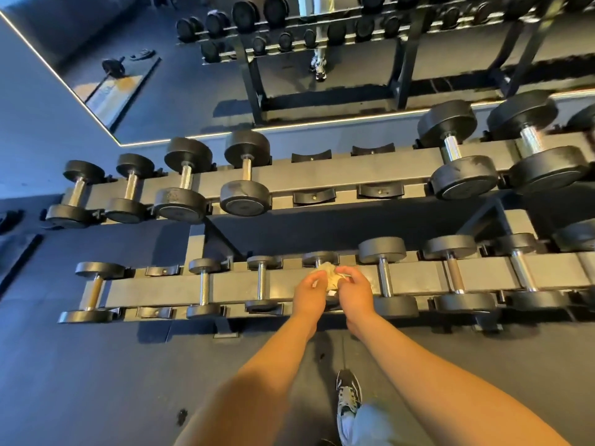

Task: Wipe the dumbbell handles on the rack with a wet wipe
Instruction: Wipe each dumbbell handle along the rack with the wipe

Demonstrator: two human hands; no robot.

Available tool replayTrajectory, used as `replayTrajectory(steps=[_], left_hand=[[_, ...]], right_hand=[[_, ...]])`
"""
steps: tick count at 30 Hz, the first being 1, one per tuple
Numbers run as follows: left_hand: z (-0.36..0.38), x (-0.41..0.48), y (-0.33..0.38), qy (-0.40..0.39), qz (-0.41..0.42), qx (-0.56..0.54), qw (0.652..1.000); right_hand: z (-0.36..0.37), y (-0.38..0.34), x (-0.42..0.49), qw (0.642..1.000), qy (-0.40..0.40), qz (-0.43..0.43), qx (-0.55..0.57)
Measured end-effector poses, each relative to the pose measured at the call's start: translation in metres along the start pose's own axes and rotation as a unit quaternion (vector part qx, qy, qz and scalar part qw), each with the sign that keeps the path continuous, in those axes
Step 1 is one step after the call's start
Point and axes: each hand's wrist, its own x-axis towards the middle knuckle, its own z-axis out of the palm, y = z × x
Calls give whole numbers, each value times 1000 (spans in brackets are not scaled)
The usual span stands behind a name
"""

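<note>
step: wipe lower-row handle | left hand [308, 292] and right hand [354, 289]: fingers curled, pinching the bunched wipe [331, 277] between them | dumbbell [320, 257]: just beneath fingertips, bar hidden | tip: probably wrap wipe around bar, twist end to end

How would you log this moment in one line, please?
left hand, right hand: hold wipe | over dumbbell | lower rack
</note>
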Motion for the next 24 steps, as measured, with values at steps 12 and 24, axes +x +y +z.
replayTrajectory(steps=[12,24], left_hand=[[-14,102,-56,-59,-1,344,937],[0,183,-120,36,-71,78,994]], right_hand=[[42,36,70,993,-43,102,-38],[68,128,160,993,9,101,-66]])
